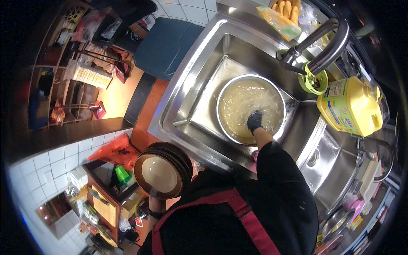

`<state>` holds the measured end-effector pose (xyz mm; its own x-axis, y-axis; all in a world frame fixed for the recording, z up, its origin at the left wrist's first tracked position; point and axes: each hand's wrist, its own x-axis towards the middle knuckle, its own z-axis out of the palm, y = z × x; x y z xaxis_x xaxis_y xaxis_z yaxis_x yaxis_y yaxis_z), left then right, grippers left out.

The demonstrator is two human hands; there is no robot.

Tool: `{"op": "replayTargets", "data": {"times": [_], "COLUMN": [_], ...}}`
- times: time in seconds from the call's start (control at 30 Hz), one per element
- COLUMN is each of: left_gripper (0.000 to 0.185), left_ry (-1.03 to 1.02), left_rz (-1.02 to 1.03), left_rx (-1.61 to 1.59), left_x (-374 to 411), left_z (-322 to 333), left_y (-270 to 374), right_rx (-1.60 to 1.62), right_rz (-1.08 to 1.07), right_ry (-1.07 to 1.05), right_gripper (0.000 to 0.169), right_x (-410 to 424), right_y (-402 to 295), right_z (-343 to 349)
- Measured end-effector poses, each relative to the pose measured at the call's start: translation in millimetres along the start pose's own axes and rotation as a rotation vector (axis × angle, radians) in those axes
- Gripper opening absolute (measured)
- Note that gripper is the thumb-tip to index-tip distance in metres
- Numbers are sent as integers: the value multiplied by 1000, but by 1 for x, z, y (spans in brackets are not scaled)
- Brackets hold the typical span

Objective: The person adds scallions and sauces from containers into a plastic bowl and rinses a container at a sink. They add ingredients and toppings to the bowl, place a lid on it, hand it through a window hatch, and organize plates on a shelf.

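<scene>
A stack of brown bowls with pale insides [161,175] rests tilted in my left hand [157,203]. My left fingers are hidden behind and under the stack. My right hand [255,121], in a dark glove, reaches into cloudy, yellowish water [237,106]. That water fills a round metal basin [218,110], which stands inside a stainless steel sink [204,95]. The water covers the right fingertips, so whether they hold anything is hidden. Ripples and foam spread around the glove.
A curved metal faucet [331,41] rises behind the sink beside a green strainer [314,79] with scraps. A yellow detergent jug [350,106] stands on the sink's right ledge, near a second basin [322,159]. A dark lidded bin [167,47] adjoins the left side. A red bag [116,151] lies behind the bowls.
</scene>
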<state>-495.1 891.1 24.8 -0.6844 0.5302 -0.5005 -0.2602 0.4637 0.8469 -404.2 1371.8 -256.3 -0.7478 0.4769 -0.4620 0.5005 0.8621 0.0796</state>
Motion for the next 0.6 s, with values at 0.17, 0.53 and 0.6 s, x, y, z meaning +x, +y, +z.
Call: {"op": "replayTargets", "data": {"times": [0.17,0.53,0.6], "left_gripper": [42,41,40], "left_ry": [202,301,352], "left_rz": [-294,-106,-162], "left_rx": [-646,-971,-1116], "left_x": [-3,-47,-61], "left_z": [20,54,53], "left_y": [6,7,0], "right_rx": [327,1626,1498], "right_rz": [13,-506,-467], "right_ry": [-106,-273,-21], "right_gripper": [44,46,37], "right_x": [13,-110,-106], "right_y": [21,37,47], "right_z": [29,-318,-327]}}
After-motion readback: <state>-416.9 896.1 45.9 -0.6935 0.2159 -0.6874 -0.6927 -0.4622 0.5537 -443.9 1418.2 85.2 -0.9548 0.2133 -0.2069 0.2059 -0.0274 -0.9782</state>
